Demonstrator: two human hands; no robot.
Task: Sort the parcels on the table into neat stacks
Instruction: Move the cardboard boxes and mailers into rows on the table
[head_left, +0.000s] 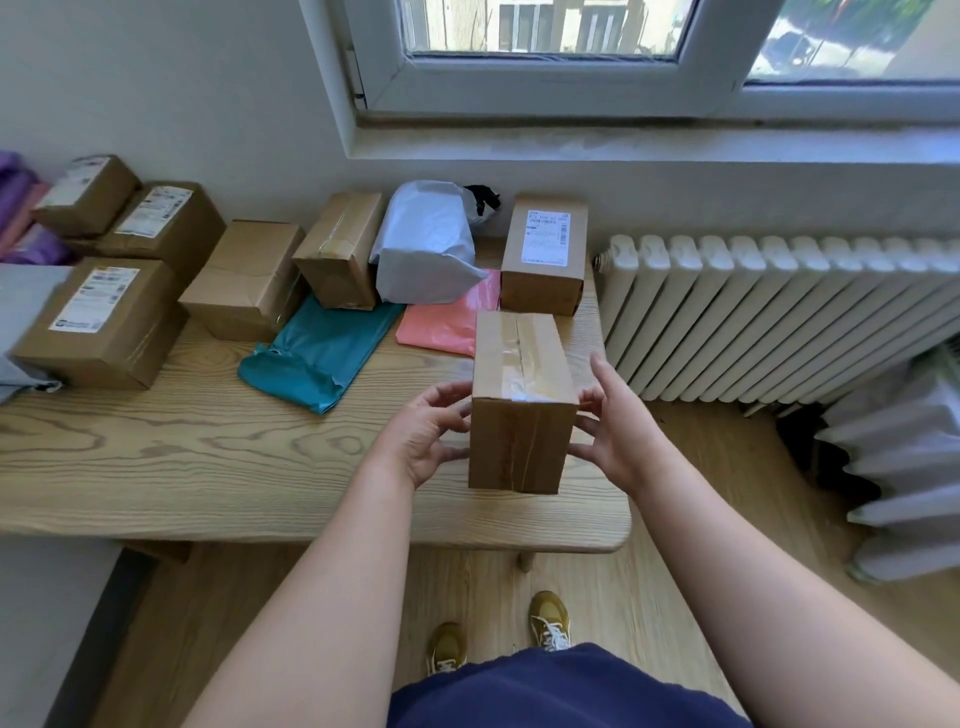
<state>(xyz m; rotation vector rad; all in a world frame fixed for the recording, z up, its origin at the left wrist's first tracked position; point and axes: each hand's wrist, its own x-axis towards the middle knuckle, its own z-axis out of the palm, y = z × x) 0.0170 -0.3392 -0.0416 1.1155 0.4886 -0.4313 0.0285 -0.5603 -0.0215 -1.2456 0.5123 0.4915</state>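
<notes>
gripping a cardboard box, the left hand curls on its 9 o'clock side and the right hand on its 3 o'clock side. it is near the table's front edge, a labelled box at its 12 o'clock

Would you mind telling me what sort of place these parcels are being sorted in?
Probably a room in a home or small office, not a depot: the wooden table stands under a window beside a white radiator, and the left hand and right hand hold one cardboard box.
</notes>
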